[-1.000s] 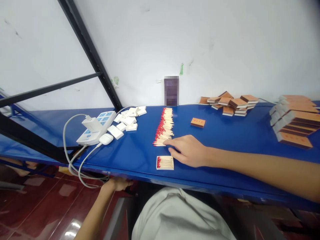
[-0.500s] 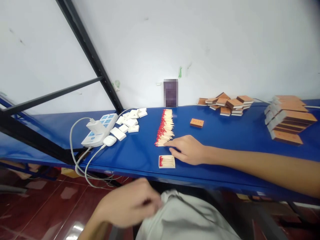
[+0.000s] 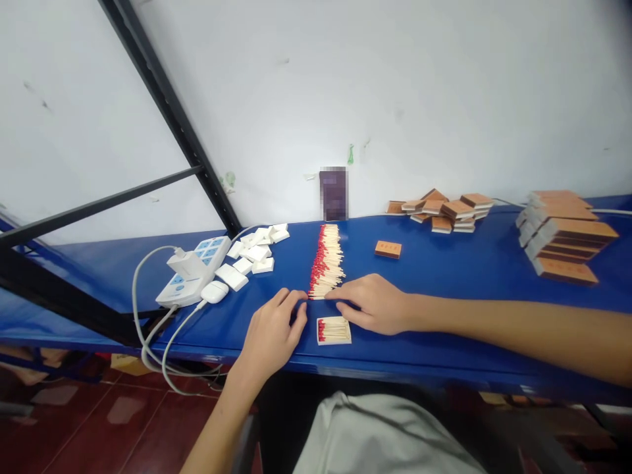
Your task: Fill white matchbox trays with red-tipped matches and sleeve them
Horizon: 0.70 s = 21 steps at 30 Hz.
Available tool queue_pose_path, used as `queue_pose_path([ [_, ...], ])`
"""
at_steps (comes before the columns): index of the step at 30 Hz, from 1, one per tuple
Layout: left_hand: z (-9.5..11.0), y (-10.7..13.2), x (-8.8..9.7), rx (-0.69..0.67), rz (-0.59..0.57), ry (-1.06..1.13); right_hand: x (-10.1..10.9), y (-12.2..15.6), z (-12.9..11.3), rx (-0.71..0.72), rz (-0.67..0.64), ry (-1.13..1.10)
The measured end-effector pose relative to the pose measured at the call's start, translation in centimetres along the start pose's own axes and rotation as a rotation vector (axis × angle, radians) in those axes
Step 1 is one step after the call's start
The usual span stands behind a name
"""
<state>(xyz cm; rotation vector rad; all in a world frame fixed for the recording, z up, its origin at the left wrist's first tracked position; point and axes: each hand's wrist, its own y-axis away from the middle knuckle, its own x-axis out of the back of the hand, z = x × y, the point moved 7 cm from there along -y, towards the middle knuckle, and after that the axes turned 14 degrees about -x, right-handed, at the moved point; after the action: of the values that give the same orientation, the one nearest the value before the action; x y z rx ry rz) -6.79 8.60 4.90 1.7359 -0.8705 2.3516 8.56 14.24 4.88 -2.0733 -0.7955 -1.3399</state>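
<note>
A long row of red-headed matches point(image 3: 327, 260) lies on the blue table, heads to the left. My left hand point(image 3: 271, 329) is at the near left end of the row, fingertips beside the match heads, thumb apart from the fingers. From the right, my right hand point(image 3: 372, 303) rests its stretched index finger on the wooden ends of the nearest matches, its thumb lower and apart. Neither hand visibly holds a match. Just in front of the row sits a white matchbox tray point(image 3: 334, 342) filled with matches, near the table's front edge.
White empty trays point(image 3: 232, 277) are heaped at the left, beside a power strip point(image 3: 197, 270) with a plugged charger and cables. One orange matchbox cover point(image 3: 388, 249) lies right of the row. More covers point(image 3: 457, 209) are piled behind; a stack point(image 3: 573, 237) stands far right.
My left hand has risen from above my lap to the table, beside the match heads. My right hand stays at the near end of the row. The view has shifted slightly.
</note>
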Motion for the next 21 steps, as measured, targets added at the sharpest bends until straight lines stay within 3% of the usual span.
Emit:
queue_pose_path([
  [21,-0.72,0.06,-0.41,0.02,-0.02,0.057,0.17,0.17,-0.21,0.048,-0.01,-0.035],
])
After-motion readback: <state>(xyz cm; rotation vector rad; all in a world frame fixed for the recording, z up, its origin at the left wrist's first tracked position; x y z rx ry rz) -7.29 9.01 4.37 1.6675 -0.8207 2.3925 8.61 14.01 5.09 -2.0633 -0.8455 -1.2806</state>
